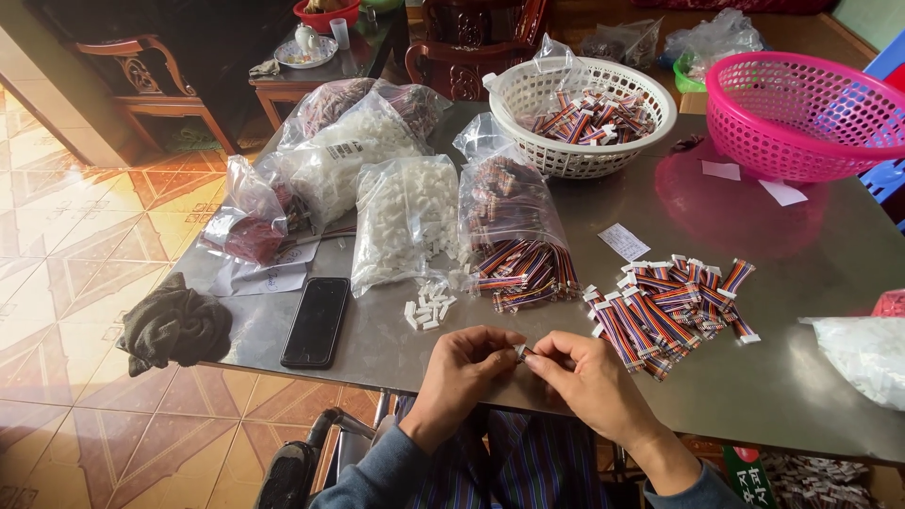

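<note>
Orange patterned floor tiles [85, 236] spread under a grey metal desk [754, 377] that fills most of the view, with dark wooden chairs [141, 66] behind it. At the far right edge of the desk sits a pink plastic basket [801, 113], and just left of it a white basket [584, 155] holding striped ribbon cables. Clear bags crowd the left half: a big bag of white parts [344, 160], a smaller bag of white connector housings [405, 221], and an open bag of multicoloured ribbon cables [514, 236] spilling toward the near edge. To the right of that lies a loose pile of finished cables with white plugs [665, 311]. A dark crumpled cloth [174, 325] rests on the near left corner, with a black phone [317, 320] face down beside it. A small scatter of loose white housings [429, 309] lies just beyond the hands. At the near edge, the left hand [462, 368] and right hand [589, 377] meet, fingertips pinched narrowly together on one small cable piece [521, 353]; it seems to be a white housing being held against a cable end, though it is too small to tell for sure.
</note>
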